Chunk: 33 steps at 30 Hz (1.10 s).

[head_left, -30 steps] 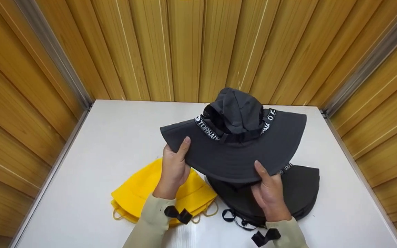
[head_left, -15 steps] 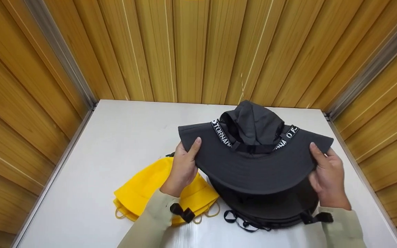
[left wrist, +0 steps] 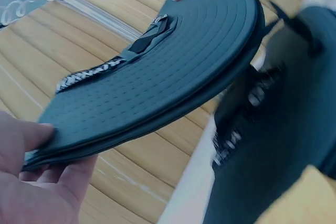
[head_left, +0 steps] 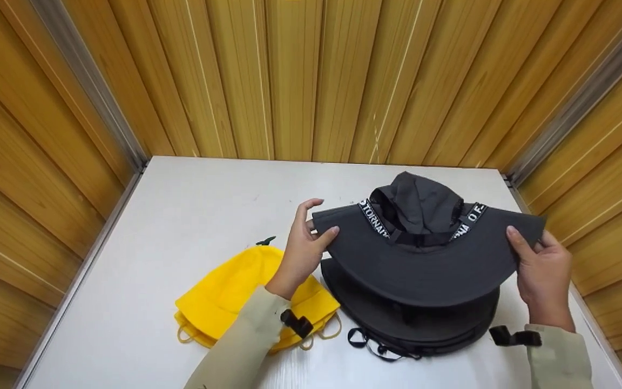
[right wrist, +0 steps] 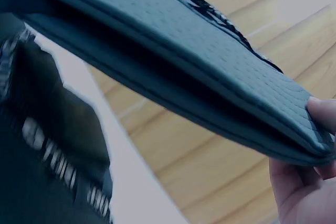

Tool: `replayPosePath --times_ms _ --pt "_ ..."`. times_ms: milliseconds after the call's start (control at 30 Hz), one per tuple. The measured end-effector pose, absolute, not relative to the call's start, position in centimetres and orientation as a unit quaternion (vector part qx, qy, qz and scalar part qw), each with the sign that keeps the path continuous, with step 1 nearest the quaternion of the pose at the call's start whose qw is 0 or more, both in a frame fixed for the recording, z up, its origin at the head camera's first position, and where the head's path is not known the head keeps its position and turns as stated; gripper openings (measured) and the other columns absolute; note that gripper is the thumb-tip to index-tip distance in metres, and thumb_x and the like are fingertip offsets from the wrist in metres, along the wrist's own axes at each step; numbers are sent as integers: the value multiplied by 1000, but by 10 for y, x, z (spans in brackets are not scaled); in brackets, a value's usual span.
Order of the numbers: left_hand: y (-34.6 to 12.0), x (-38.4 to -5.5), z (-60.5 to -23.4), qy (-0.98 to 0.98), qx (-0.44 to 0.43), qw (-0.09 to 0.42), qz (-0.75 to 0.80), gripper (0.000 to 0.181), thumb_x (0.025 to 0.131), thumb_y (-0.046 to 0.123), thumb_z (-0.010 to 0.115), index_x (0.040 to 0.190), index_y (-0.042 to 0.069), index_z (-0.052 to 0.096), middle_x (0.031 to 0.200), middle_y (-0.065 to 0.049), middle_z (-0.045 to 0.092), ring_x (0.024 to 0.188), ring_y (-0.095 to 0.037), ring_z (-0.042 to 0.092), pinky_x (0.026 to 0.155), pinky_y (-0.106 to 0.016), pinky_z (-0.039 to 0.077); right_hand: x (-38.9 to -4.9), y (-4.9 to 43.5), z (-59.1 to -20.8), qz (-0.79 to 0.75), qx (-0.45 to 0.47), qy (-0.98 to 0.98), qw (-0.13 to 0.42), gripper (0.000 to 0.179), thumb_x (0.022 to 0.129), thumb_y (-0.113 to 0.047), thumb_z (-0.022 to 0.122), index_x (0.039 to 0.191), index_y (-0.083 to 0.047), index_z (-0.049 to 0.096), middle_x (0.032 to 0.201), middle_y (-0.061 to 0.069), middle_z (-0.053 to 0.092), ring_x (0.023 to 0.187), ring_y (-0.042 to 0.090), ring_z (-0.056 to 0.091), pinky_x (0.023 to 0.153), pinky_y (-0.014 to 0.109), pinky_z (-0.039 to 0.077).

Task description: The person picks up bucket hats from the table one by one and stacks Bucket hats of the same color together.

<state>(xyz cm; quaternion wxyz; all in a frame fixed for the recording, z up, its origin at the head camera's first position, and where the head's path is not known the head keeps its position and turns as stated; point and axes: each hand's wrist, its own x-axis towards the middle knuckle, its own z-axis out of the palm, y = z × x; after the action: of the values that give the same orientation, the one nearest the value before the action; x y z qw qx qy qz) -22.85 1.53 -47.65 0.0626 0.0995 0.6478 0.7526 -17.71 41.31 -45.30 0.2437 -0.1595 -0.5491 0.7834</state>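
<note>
A dark grey wide-brimmed hat (head_left: pixel 424 275), its brim folded double and its crown standing up at the back, is held between both hands above the table. My left hand (head_left: pixel 303 251) pinches the brim's left end, thumb on top and fingers beneath. At the right end, my right hand (head_left: pixel 546 270) grips the brim the same way. White lettering runs along the bands beside the crown. Below the held hat lies a black hat (head_left: pixel 413 329), partly hidden by it, with a black cord in front. In the left wrist view the two brim layers of the grey hat (left wrist: pixel 152 77) lie close together.
Yellow hats (head_left: pixel 230 286) with cord loops lie on the white table (head_left: pixel 192 200), left of the black hat and partly under the left forearm. A small dark green piece (head_left: pixel 265 241) shows behind them. Wood-patterned walls (head_left: pixel 289 81) enclose the table's back and sides.
The grey hat has moved right and lower, over the black hat. My right hand has shifted from the brim's front edge to its right end. The left hand has moved right with the hat.
</note>
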Motion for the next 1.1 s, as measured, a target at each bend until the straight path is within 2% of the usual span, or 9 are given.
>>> replayPosePath --times_ms 167,333,433,533,600,667,833,967,1100 --pt "17 -225 -494 769 96 73 628 48 95 6 72 134 27 55 125 -6 64 91 -17 73 84 -31 63 -163 427 -487 647 -237 -701 185 53 87 -16 83 133 -13 58 70 -13 75 58 7 72 56 18 58" --pt "21 -220 -506 869 101 65 480 38 93 13 76 128 20 63 127 -4 63 109 -17 63 103 -35 56 -151 432 -518 534 -257 -796 122 72 90 -31 79 148 -5 44 77 -27 68 65 -4 68 61 14 56" --pt "23 -217 -510 906 115 65 403 37 92 16 77 127 16 63 124 -4 63 113 -19 60 109 -36 52 -147 431 -532 455 -256 -846 109 78 91 -37 78 149 2 43 96 -9 73 75 -5 62 65 9 50" --pt "24 -215 -514 930 127 69 338 38 92 19 78 126 16 62 120 -4 63 109 -19 59 106 -34 53 -145 428 -541 384 -252 -884 93 82 93 -43 74 149 8 42 123 21 64 97 17 63 78 20 48" --pt "24 -214 -517 941 134 72 301 38 91 21 78 126 17 62 119 -4 64 108 -19 60 104 -34 55 -144 426 -546 354 -242 -899 86 83 94 -44 71 148 11 41 133 32 53 108 32 58 84 31 46" --pt "24 -214 -519 947 140 73 279 39 92 23 78 127 17 62 121 -4 65 107 -19 61 103 -34 55 -143 424 -550 333 -231 -910 84 81 96 -43 68 147 13 40 135 35 48 112 43 54 88 45 45" --pt "20 -214 -519 950 153 71 263 38 93 25 77 127 18 63 121 -4 65 107 -20 62 103 -36 55 -147 418 -550 313 -217 -921 83 73 97 -33 68 147 12 40 140 38 44 125 52 43 104 60 38" --pt "16 -214 -512 947 175 52 264 38 94 26 76 128 18 63 123 -3 65 110 -20 62 104 -36 54 -154 414 -536 297 -209 -929 68 63 97 -27 66 146 6 44 150 39 34 136 61 28 108 67 31" --pt "7 -218 -500 945 186 33 268 39 95 26 75 131 17 62 129 -6 64 115 -22 62 106 -36 54 -163 402 -514 287 -175 -938 80 55 98 -27 65 142 2 51 157 36 27 139 63 22 107 72 29"
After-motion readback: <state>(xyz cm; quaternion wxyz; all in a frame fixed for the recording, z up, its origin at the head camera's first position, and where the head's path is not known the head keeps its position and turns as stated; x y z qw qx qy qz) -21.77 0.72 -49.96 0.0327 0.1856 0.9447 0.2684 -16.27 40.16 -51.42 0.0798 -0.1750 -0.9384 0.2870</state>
